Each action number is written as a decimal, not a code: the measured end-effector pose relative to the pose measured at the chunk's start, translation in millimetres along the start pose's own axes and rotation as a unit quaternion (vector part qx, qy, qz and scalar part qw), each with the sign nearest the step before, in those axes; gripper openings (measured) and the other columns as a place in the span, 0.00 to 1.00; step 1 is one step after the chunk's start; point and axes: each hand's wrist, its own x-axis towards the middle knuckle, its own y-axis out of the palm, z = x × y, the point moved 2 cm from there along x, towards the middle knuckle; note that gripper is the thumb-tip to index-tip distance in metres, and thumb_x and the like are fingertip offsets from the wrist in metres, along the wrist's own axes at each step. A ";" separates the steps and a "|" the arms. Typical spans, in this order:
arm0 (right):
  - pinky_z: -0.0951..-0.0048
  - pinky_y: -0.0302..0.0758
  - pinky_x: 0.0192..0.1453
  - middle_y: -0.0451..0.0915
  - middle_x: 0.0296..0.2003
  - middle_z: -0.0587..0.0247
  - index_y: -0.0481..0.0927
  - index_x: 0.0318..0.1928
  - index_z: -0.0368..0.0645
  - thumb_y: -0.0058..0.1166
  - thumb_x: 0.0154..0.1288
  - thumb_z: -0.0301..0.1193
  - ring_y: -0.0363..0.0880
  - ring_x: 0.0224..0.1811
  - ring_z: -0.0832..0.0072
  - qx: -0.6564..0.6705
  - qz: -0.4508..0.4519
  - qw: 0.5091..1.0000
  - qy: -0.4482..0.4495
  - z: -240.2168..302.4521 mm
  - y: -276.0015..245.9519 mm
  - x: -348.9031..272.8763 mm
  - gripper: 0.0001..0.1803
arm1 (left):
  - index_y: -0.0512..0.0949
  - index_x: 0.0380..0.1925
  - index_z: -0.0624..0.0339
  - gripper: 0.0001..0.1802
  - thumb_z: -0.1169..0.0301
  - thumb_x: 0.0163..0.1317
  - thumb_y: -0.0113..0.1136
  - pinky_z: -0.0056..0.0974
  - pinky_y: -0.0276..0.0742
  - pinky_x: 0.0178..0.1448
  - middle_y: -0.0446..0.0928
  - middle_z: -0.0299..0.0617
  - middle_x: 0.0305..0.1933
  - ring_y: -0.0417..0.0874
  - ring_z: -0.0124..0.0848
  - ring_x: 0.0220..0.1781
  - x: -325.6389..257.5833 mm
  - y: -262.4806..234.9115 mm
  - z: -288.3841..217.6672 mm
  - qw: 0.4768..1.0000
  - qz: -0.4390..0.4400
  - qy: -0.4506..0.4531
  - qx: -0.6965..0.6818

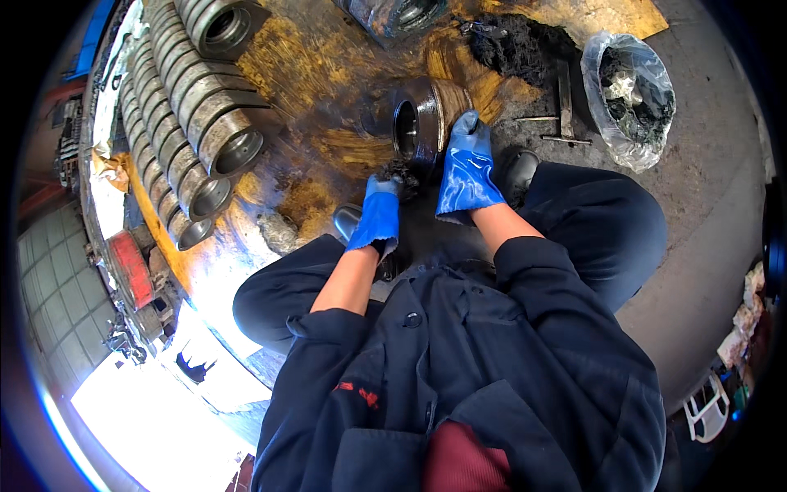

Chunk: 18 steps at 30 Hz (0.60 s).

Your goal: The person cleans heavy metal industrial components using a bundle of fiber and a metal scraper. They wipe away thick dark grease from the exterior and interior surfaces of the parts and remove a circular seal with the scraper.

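I am watching a dark, oily, hollow metal cylinder [426, 123] that is lying on its side on a grease-stained, yellow-brown sheet [287, 57], its bore facing nine o'clock; I am taking it as the dial's centre. The hands are working apart. At four o'clock, the blue-gloved right hand [468, 160] is resting against the cylinder's side, though I cannot tell whether it is clamping. At seven, the blue-gloved left hand [380, 195] is touching a black, stringy wad of fibre [400, 171] that is hiding its fingertips, so I cannot tell whether they are closing on it. Toward two, a heap of black fibre [525, 47] is lying. I am judging the step in hand as wiping; the next move is probably calling for steadying right-handed while bringing the wad onto the metal.
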 end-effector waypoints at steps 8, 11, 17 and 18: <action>0.54 0.72 0.44 0.79 0.34 0.34 0.79 0.41 0.30 0.34 0.69 0.53 0.77 0.41 0.41 0.077 0.074 0.994 -0.016 -7.4 -2.5 7.6 0.34 | 0.76 0.47 0.64 0.16 0.81 0.58 0.54 0.35 0.76 0.48 0.80 0.41 0.43 0.79 0.28 0.42 -14.3 -0.2 -89.2 0.993 -0.001 0.098 -0.072; 0.55 0.72 0.42 0.80 0.33 0.35 0.79 0.42 0.30 0.34 0.69 0.54 0.78 0.39 0.44 0.058 0.060 0.996 -0.028 -6.9 -8.1 9.1 0.35 | 0.74 0.45 0.62 0.15 0.83 0.57 0.51 0.32 0.76 0.43 0.78 0.40 0.40 0.77 0.28 0.40 18.0 -16.4 -114.6 0.977 0.001 0.169 -0.130; 0.56 0.72 0.48 0.79 0.37 0.36 0.77 0.45 0.31 0.37 0.70 0.50 0.77 0.42 0.44 0.052 -0.016 0.996 -0.075 -33.8 7.1 18.0 0.30 | 0.74 0.47 0.66 0.14 0.78 0.61 0.49 0.36 0.78 0.40 0.78 0.48 0.44 0.79 0.36 0.39 103.0 1.1 -163.3 0.918 0.117 0.152 -0.347; 0.56 0.72 0.48 0.79 0.37 0.37 0.78 0.43 0.32 0.39 0.70 0.47 0.77 0.41 0.44 0.012 -0.018 0.998 -0.063 -14.3 5.0 2.1 0.27 | 0.74 0.49 0.67 0.15 0.77 0.62 0.49 0.38 0.79 0.40 0.78 0.50 0.46 0.79 0.38 0.40 117.1 8.4 -163.6 0.942 0.080 0.117 -0.304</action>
